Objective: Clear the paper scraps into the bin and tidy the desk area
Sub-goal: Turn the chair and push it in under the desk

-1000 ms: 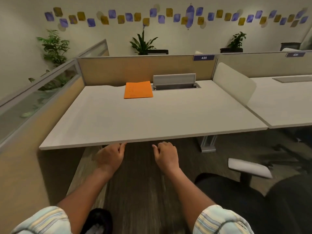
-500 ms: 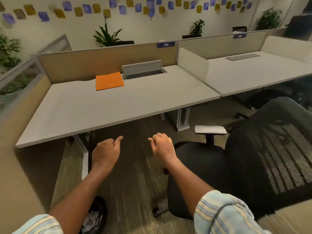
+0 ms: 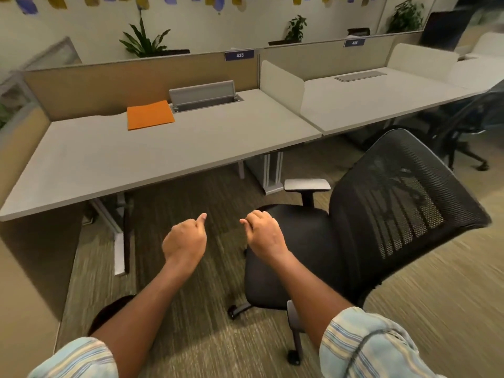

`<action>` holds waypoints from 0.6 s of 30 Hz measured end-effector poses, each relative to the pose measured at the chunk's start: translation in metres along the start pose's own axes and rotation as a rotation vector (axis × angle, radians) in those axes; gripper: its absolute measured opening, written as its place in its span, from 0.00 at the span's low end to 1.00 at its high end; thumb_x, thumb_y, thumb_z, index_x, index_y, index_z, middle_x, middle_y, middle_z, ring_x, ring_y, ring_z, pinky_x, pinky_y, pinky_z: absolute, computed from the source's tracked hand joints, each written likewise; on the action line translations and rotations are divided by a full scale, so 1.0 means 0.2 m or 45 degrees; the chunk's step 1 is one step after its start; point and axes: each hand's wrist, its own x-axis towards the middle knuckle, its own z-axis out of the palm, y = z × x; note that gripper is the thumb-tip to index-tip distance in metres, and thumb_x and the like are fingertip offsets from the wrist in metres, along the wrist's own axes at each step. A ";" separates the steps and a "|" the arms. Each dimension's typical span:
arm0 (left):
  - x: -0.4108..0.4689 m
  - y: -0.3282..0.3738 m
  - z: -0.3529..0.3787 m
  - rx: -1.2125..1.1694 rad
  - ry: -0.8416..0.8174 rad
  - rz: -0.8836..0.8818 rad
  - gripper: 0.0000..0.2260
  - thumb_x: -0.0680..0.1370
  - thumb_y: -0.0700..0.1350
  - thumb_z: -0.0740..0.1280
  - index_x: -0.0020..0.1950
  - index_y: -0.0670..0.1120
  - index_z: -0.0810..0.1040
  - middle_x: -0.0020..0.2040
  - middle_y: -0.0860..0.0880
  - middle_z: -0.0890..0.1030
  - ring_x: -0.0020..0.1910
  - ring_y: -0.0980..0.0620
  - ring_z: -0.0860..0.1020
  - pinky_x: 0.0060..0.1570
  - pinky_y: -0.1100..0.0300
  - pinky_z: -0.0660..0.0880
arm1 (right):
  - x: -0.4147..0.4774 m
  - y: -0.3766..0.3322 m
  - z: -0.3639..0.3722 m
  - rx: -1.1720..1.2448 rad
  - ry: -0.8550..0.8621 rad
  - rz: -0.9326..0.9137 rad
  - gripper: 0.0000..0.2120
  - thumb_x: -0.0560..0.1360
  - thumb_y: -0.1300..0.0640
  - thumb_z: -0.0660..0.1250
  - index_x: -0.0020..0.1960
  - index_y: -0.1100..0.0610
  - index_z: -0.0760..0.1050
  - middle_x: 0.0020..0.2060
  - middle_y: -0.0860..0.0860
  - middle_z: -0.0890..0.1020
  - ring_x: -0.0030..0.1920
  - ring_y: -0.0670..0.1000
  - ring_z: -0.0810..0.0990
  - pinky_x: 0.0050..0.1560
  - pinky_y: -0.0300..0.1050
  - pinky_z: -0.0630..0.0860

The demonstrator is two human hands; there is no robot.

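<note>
I see my left hand (image 3: 185, 241) and right hand (image 3: 264, 236) curled into empty fists; a flat orange folder (image 3: 150, 115) lies on the pale grey worktop (image 3: 109, 159).

Bin (image 3: 105, 315) mostly hidden behind left forearm (image 3: 141, 304), far desk label (image 3: 354, 42) unreadable

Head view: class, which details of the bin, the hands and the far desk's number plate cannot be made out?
Head view throughout.
Dark round bin: left forearm covers it, contents hidden.
Left hand, right hand: curled fingers hide the palms, so any scrap is unseen.
Blue number plate above the far desk: digits blurred.
</note>
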 end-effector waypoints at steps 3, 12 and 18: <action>-0.01 0.09 0.05 0.040 -0.036 -0.047 0.24 0.79 0.60 0.53 0.37 0.43 0.74 0.32 0.46 0.78 0.31 0.47 0.77 0.33 0.54 0.75 | 0.02 0.08 -0.12 0.118 -0.326 -0.037 0.10 0.78 0.58 0.61 0.57 0.55 0.77 0.53 0.53 0.81 0.52 0.54 0.79 0.53 0.51 0.77; -0.10 0.72 0.49 -0.271 -0.181 -0.222 0.07 0.77 0.47 0.65 0.46 0.45 0.71 0.46 0.44 0.78 0.42 0.47 0.76 0.41 0.52 0.74 | 0.06 0.60 -0.70 -0.111 -0.847 -0.126 0.13 0.70 0.68 0.66 0.50 0.53 0.79 0.45 0.50 0.82 0.45 0.49 0.81 0.50 0.50 0.80; -0.26 1.34 0.80 -0.570 -0.563 -0.164 0.08 0.77 0.50 0.65 0.41 0.48 0.74 0.33 0.46 0.83 0.24 0.53 0.77 0.21 0.63 0.71 | 0.12 1.01 -1.14 -0.160 -0.707 -0.039 0.12 0.72 0.69 0.62 0.47 0.55 0.79 0.40 0.48 0.81 0.40 0.48 0.77 0.41 0.39 0.71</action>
